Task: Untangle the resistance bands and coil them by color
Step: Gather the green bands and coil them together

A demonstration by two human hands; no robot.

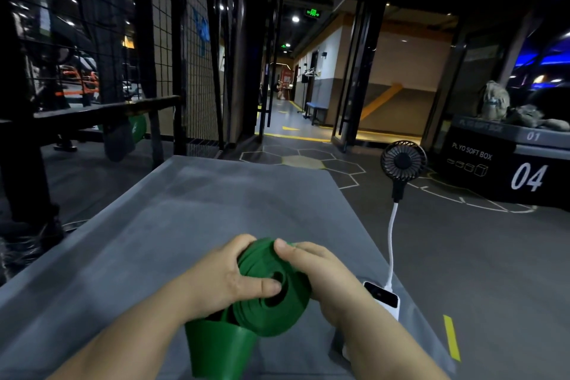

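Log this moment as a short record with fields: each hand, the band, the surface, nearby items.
green band: mostly wound into a coil, loose tail below it
left hand: grips the coil's left side, thumb pressed on its face
right hand: grips the coil's right side, thumb on its top edge
surface: grey mat
nearby: black fan on a white stalk, white power bank at the mat's right edge
other band colours: none in view
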